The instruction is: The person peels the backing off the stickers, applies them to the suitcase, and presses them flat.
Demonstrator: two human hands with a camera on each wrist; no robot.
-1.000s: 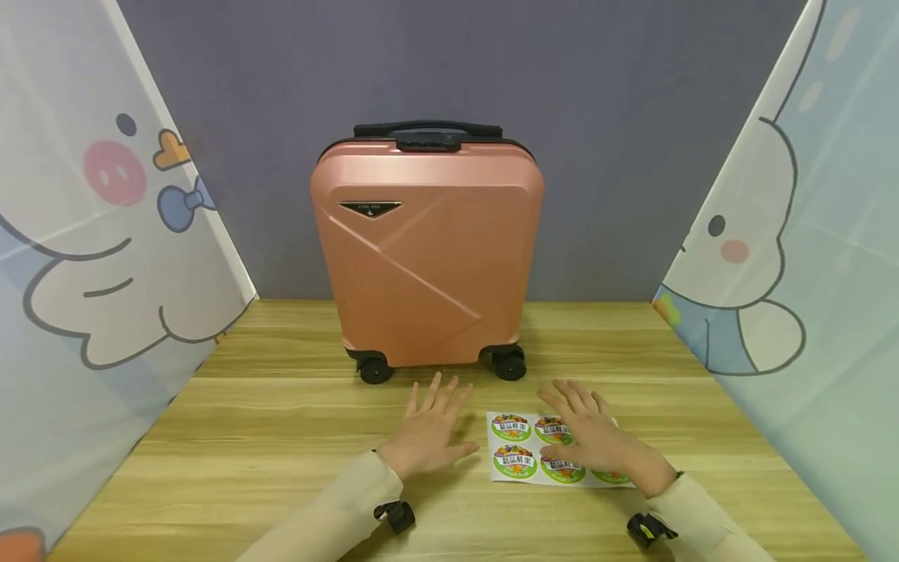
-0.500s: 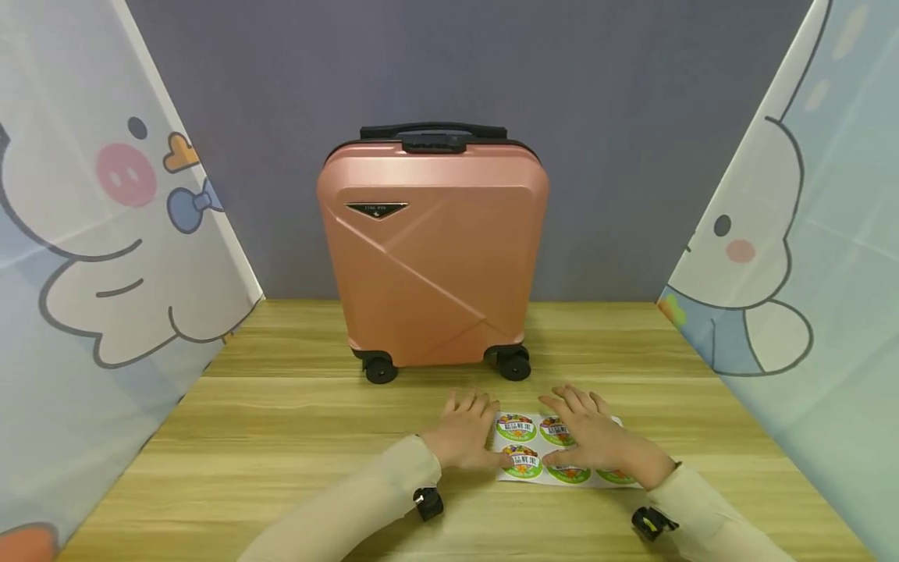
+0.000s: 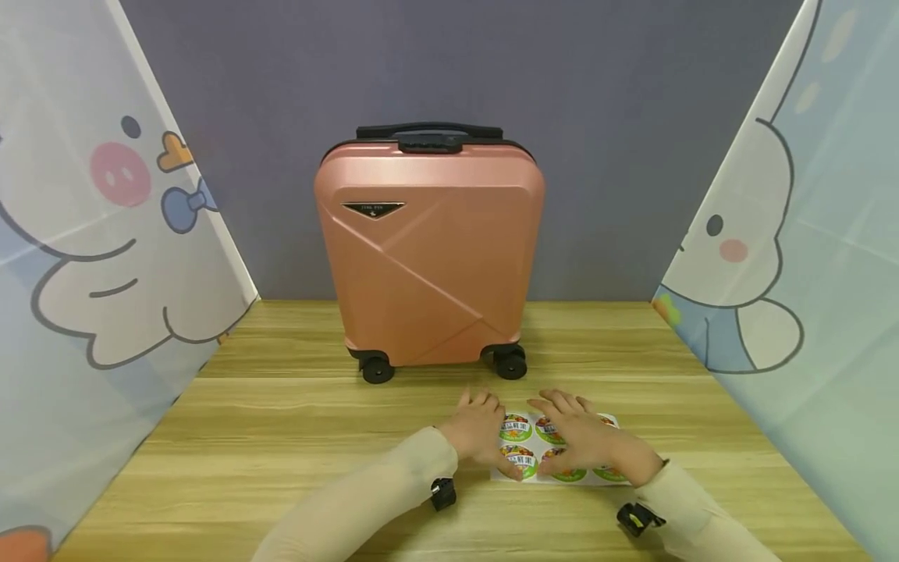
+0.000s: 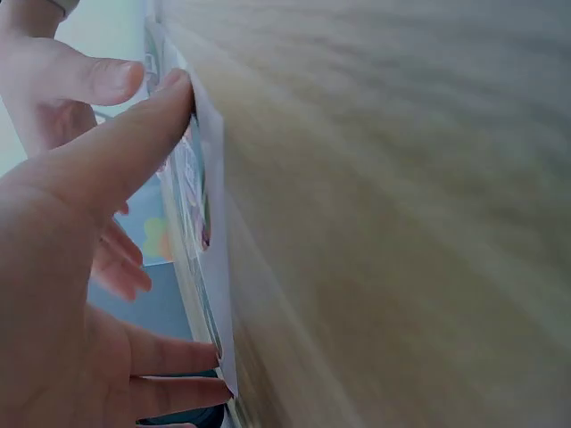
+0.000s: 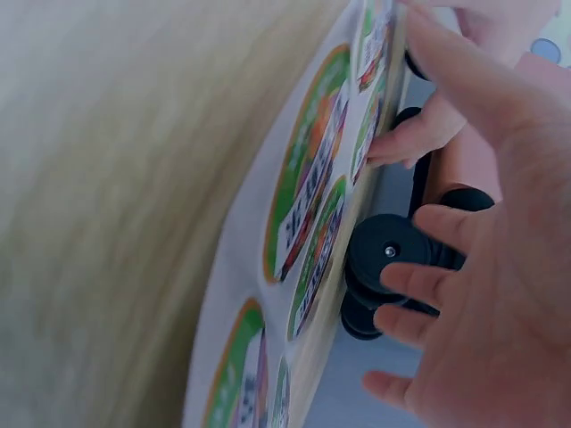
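Sticker sheet (image 3: 538,447) lies on the bench (image 3: 281,453) beneath both hands, in front of the suitcase (image 3: 431,257). On my feed the left hand (image 3: 480,437) is relaxed, fingers extended, thumb and fingertips at the sheet's left end. The right hand (image 3: 590,439) spreads loosely over the other part, gripping nothing; I cannot tell whether it touches. I judge the sheet light, bendy, slick and easily creased, so I'd hold it by opposite edges.
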